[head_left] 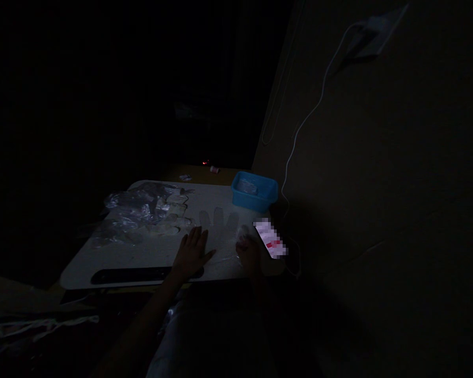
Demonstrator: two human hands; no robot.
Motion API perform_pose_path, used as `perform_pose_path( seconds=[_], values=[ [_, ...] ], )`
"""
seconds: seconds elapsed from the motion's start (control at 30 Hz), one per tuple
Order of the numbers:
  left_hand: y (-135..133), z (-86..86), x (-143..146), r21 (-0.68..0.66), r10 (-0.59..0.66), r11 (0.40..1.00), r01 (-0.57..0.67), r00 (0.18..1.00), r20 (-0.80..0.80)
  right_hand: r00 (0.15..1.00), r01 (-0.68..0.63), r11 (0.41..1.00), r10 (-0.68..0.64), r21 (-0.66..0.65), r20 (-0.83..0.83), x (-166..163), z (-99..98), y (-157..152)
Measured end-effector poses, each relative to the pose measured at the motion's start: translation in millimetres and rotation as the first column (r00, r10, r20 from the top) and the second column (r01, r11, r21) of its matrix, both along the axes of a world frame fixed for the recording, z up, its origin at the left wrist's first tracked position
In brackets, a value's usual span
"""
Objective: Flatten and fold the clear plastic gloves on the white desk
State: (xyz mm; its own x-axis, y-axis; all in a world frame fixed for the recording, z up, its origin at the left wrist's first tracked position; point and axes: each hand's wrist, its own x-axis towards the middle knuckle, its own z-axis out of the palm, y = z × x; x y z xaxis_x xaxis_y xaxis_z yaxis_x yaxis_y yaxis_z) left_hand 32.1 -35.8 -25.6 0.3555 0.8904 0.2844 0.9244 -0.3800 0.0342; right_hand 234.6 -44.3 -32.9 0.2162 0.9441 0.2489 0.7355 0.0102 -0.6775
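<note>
A white, round-cornered tabletop (pixel 150 257), with a long black strip (pixel 132 275) running along its near edge, is carrying crumpled clear plastic bags (pixel 136 205) at left, flat grey finger-shaped patches (pixel 218 217), possibly thin film, centrally, and a light-blue rectangular plastic basin (pixel 246 201), which is standing at the far right corner.

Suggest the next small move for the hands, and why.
Perhaps smooth out the clear plastic with the right hand: it looks bunched at the curled fingers, beside the lit screen, while the left hand, spread over the white tabletop, could steady it. Too dark to confirm the right grip.
</note>
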Motion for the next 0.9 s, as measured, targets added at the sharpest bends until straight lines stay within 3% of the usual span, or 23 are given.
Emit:
perform_pose_path(
  seconds=[0.2,0.43,0.57,0.77,0.9],
  values=[
    [1.9,-6.1,-1.7,0.011,0.002,1.000,-0.002,1.000,0.006,1.000,0.004,0.994,-0.007,0.109,0.029,-3.0,-4.4,-4.3],
    [2.9,-9.1,-2.2,0.030,-0.014,0.999,0.014,1.000,0.010,0.969,-0.229,0.944,0.198,0.236,0.147,-11.5,4.0,-10.6],
    [2.5,-9.8,-3.4,0.068,-0.042,0.997,0.037,0.996,0.078,0.951,-0.296,0.918,0.257,0.263,0.172,-10.5,3.8,-13.1],
    [-1.5,4.6,-5.2,0.056,-0.135,0.990,0.129,0.984,0.115,0.954,-0.301,0.910,0.285,0.284,0.097,-6.7,-0.5,-13.0],
    [-5.2,10.0,-4.7,0.025,-0.286,0.958,0.285,0.958,0.029,0.950,-0.313,0.911,0.294,0.270,0.108,-6.5,-0.3,-13.4]
  ],
)
